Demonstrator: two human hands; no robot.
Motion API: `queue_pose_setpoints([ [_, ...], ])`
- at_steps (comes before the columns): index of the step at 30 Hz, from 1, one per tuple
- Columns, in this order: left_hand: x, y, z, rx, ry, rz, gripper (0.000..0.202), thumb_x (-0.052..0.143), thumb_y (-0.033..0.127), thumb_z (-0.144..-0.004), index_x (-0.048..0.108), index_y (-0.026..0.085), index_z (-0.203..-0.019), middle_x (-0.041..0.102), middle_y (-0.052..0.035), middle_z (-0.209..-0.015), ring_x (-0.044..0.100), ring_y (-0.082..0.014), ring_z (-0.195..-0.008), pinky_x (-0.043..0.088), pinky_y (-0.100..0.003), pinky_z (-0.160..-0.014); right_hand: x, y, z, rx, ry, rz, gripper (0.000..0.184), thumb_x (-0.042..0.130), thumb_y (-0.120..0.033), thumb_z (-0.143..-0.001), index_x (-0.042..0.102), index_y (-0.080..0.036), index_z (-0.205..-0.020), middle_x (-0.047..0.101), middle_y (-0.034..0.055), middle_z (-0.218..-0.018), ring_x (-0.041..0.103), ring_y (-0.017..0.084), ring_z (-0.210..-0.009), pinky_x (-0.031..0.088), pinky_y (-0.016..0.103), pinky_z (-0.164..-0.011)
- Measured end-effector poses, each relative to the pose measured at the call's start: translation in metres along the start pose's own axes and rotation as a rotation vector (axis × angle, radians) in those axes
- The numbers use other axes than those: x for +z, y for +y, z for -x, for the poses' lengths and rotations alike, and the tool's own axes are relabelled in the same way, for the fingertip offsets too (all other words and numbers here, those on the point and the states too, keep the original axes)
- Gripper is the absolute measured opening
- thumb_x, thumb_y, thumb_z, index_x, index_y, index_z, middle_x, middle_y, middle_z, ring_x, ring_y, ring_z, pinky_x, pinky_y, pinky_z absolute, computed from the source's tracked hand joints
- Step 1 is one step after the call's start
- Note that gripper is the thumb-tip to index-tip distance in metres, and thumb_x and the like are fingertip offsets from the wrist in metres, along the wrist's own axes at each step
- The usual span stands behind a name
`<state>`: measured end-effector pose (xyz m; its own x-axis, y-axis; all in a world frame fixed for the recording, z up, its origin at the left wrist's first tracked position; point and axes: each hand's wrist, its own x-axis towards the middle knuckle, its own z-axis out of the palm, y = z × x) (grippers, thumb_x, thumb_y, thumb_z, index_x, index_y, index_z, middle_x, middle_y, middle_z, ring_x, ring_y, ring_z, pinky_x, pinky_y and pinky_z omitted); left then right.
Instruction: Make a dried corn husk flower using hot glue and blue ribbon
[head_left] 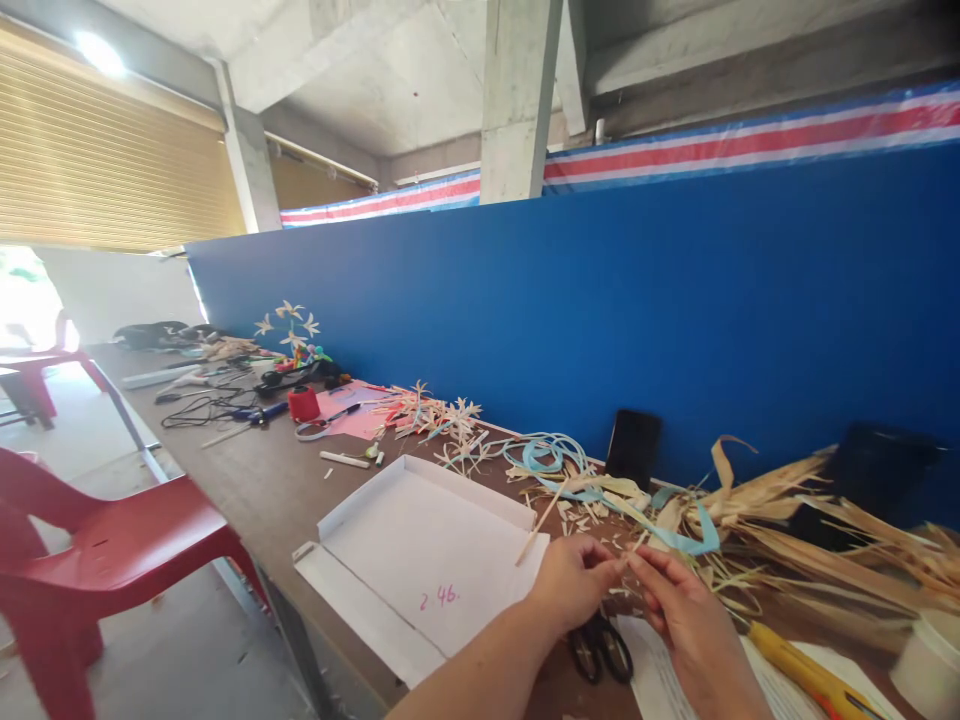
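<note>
My left hand and my right hand meet fingertip to fingertip above the table, both closed in a pinch. A small pale strip shows at the right fingertips. Whatever lies between the left fingertips is too small to make out. Just left of my left hand, a thin pale stick slants over the edge of a white box lid marked "2.46.". Black scissors lie beneath my hands. Dried husks and a light blue ribbon spread behind my right hand.
A yellow glue gun lies on paper at right, near a white cup. A phone leans on the blue partition. Pale husk flowers and red tape stand farther left. Beside the table is a red chair.
</note>
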<state>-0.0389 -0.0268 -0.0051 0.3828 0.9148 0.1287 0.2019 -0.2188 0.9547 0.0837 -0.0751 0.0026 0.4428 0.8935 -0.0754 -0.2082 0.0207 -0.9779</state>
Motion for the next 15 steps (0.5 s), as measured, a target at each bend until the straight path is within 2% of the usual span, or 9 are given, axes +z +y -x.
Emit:
queue_pose_setpoints([
  [8, 0.0, 0.004, 0.004, 0.015, 0.004, -0.02, 0.021, 0.056, 0.037, -0.071, 0.063, 0.017, -0.072, 0.059, 0.0016, -0.064, 0.049, -0.0105, -0.059, 0.036, -0.02, -0.056, 0.004, -0.003, 0.005, -0.009, -0.026, -0.041, 0.044, 0.075, -0.038, -0.058, 0.065, -0.017, -0.095, 0.054, -0.0027, -0.056, 0.035, 0.005, -0.042, 0.025, 0.015, -0.034],
  [12, -0.001, 0.005, 0.005, 0.017, 0.022, -0.036, 0.024, 0.055, 0.039, -0.072, 0.062, 0.017, -0.074, 0.058, 0.0015, -0.063, 0.048, -0.0105, -0.059, 0.036, -0.02, -0.055, 0.005, -0.007, 0.01, 0.026, -0.009, -0.104, 0.041, 0.075, -0.037, -0.057, 0.067, -0.018, -0.092, 0.062, 0.0015, -0.074, 0.037, 0.004, -0.045, 0.026, 0.014, -0.033],
  [15, -0.001, 0.005, 0.005, 0.037, 0.03, -0.075, 0.025, 0.054, 0.041, -0.073, 0.062, 0.017, -0.073, 0.058, 0.0015, -0.063, 0.048, -0.0106, -0.058, 0.035, -0.021, -0.054, 0.006, -0.008, 0.012, 0.03, 0.015, -0.103, 0.039, 0.075, -0.037, -0.056, 0.067, -0.018, -0.089, 0.062, 0.002, -0.077, 0.037, 0.004, -0.045, 0.026, 0.014, -0.033],
])
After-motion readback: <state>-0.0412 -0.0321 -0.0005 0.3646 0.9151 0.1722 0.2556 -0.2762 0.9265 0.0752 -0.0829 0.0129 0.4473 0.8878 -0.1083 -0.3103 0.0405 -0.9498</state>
